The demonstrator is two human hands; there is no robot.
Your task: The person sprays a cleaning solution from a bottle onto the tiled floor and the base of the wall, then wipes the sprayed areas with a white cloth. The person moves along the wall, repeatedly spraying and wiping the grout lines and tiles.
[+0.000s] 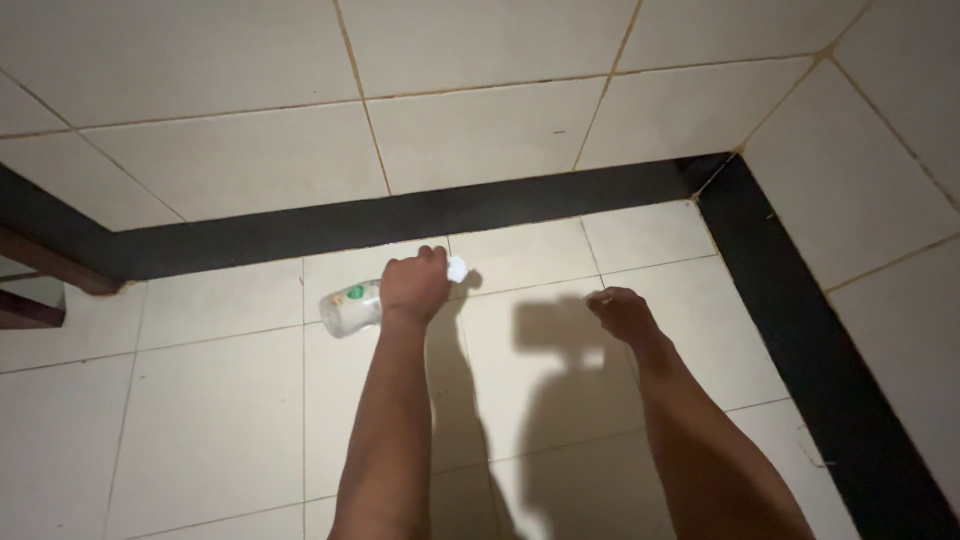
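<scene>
Over floor, bottle (352,304) horiz., cap rt.

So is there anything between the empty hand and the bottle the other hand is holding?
Only open air and bare floor tiles lie between them. The right hand hangs empty and loosely curled, off to the side of the left hand, which grips a clear plastic bottle tipped sideways, its white cap pointing toward the right hand.

Clear plastic bottle (350,305), white cap, lying sideways, gripped in left hand (413,285), above tiled floor
</scene>
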